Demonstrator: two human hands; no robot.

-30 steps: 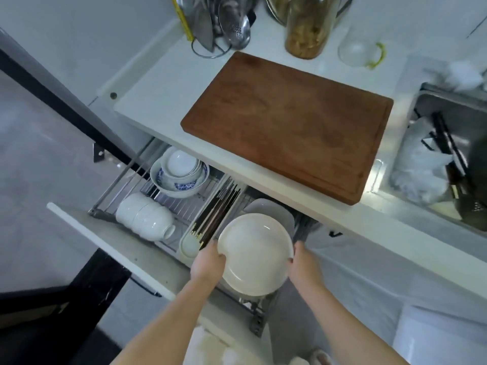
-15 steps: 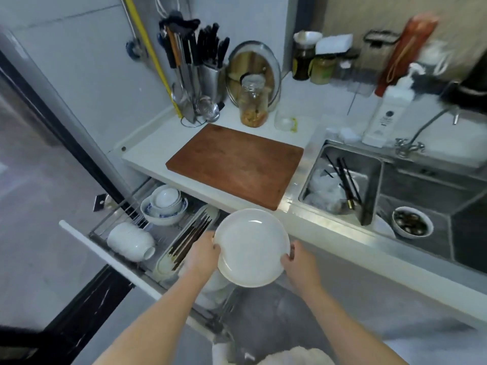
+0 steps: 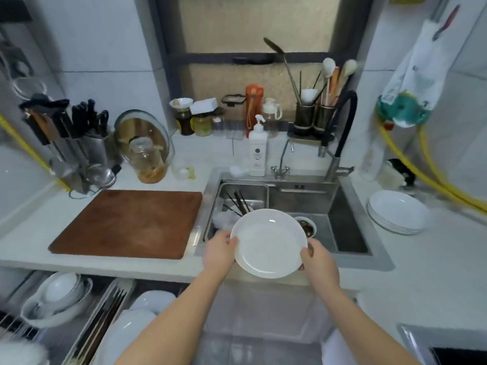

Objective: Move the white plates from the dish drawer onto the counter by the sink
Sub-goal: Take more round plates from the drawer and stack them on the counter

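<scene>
Both bare forearms reach forward from the bottom of the view, converging slightly toward the middle. The left hand (image 3: 220, 248) grips the left rim of a white plate (image 3: 268, 243), thumb over the edge. The right hand (image 3: 317, 259) grips the opposite rim in the same way, the 2 hands level with each other.

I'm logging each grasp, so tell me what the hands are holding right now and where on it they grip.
Both hands hold one white plate by its rim: left hand on the left edge, right hand on the right edge.
</scene>
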